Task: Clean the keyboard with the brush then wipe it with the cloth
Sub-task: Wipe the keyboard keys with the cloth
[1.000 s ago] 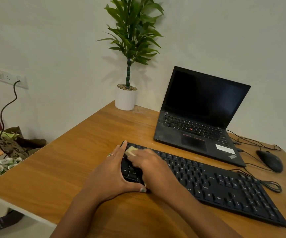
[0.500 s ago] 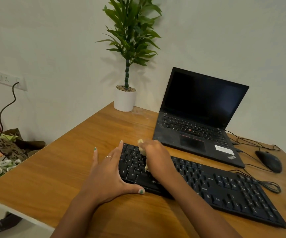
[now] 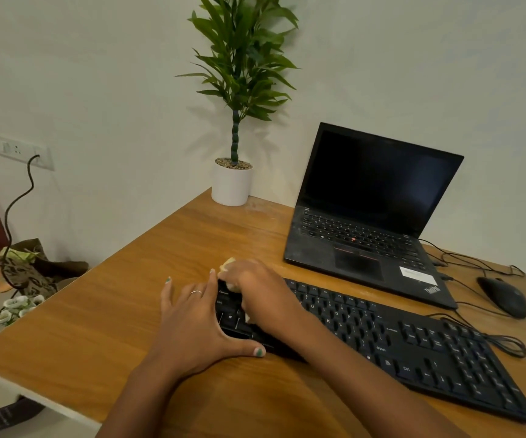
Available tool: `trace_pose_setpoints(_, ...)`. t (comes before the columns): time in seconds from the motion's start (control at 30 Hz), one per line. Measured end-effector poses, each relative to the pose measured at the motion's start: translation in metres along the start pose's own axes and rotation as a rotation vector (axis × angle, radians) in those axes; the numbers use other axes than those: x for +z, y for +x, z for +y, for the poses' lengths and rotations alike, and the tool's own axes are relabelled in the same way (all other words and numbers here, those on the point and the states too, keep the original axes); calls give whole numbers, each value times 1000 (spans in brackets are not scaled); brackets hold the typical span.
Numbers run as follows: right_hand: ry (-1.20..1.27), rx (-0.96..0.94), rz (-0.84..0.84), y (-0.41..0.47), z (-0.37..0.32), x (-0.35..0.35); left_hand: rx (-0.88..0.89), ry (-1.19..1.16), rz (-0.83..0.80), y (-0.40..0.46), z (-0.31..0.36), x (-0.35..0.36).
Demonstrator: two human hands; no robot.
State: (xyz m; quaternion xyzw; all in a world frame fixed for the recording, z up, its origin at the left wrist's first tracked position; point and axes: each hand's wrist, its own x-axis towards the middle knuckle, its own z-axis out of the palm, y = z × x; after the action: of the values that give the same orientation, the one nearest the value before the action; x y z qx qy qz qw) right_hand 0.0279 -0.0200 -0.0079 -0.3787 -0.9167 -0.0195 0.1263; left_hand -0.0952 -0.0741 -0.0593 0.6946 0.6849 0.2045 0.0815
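Fingers of the right hand (image 3: 257,292) clench a pale yellow cloth (image 3: 227,264) on the far-left corner of the black corded keyboard (image 3: 391,339), at nine o'clock steadied by the flat left hand (image 3: 196,324), on the wooden desk (image 3: 122,311).

bare desk (image 3: 128,311) left of keyboard (image 3: 413,352); laptop (image 3: 366,235) and mouse (image 3: 503,297) crowd behind.
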Motion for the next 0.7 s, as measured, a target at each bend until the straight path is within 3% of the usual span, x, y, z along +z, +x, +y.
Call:
trace_pose_setpoints(0.1, 13, 119, 63, 7, 21, -3, 14, 10, -4, -1, 1, -2)
trace_pose_setpoints(0.27, -38, -56, 42, -2, 1, -2, 40, -30, 28, -2, 1, -2)
trace_pose_setpoints(0.43, -31, 122, 69, 4, 25, -7, 34, -4, 21, -3, 1, -3)
trace_pose_setpoints(0.6, -32, -66, 67, -5, 0, 4, 30, -4, 29, -1, 0, -2)
trace_pose_setpoints(0.7, -14, 26, 77, 0, 10, 2, 30, -11, 32, -1, 1, -2)
